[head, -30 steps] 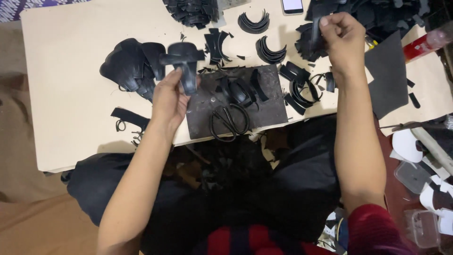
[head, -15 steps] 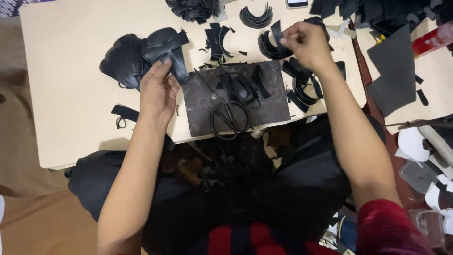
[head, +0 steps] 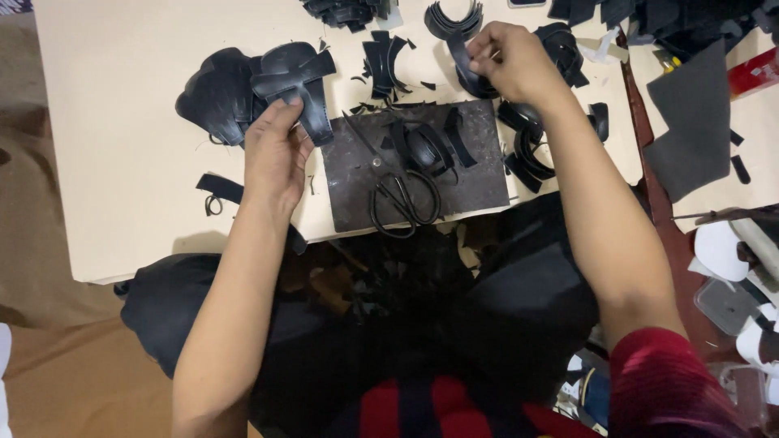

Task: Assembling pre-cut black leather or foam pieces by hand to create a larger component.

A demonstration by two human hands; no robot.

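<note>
Head view, looking down on a pale work surface (head: 122, 186). The left hand (head: 274, 158) is closed on a black crossed-strap sandal upper (head: 296, 77), thumb and fingers pinching its near edge; the piece lies at far left of the dark cutting mat (head: 422, 174), overlapping a stack of black pieces (head: 215, 93). The right hand (head: 515, 61) is curled, its fingertips pinching one curved black strip (head: 462, 69) at the far edge of the mat. One pair of black scissors (head: 398, 191) lies on the mat, blades pointing far-left, beside one bundle of looped straps (head: 430, 146). A group of curved strips (head: 454, 16) lies far of the right hand; how many it holds cannot be told. One dark grey sheet (head: 694, 122) lies at the right, and one short strap with a loop (head: 217, 191) lies left of the left wrist.

Compared with half a second earlier, the right hand has moved left and nearer, from the heap of pieces at far right to the strip by the mat. The left hand has stayed on the sandal upper, which sits slightly farther from the mat's near corner than before. Scissors and mat are unchanged.
</note>
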